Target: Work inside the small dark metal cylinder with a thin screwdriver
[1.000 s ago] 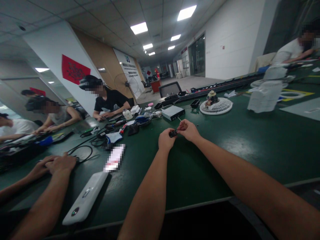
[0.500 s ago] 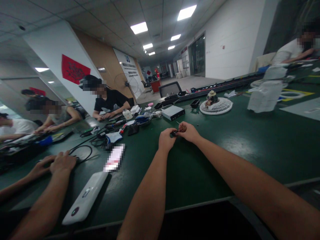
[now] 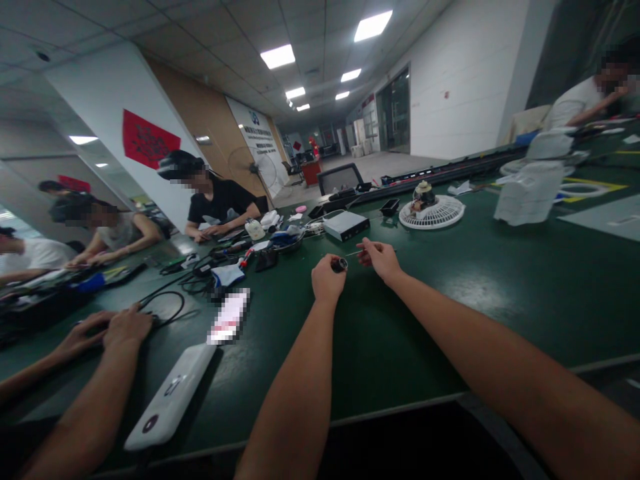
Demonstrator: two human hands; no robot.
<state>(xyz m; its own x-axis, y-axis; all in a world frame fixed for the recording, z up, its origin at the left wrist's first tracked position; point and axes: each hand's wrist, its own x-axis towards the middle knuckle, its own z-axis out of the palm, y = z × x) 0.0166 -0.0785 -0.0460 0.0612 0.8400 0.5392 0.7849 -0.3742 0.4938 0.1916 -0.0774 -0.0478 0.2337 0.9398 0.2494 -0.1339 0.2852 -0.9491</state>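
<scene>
My left hand is closed around a small black round part, whose hollow-looking end faces right. Just to its right, my right hand pinches a thin metal rod, which points left toward the black part. A gap separates the two hands. What kind of part and rod these are is too small to tell. Both hands are above the green tabletop. Beyond them sits a white and black box.
A white fan grille with a motor lies behind on the right, near a small black tray. To the left are a phone, a long white device, tangled cables and a neighbour's hands. Other people sit around the table.
My hands have moved apart. The right hand has shifted slightly right and up with the rod, and the left has turned, so the black part's end shows.
</scene>
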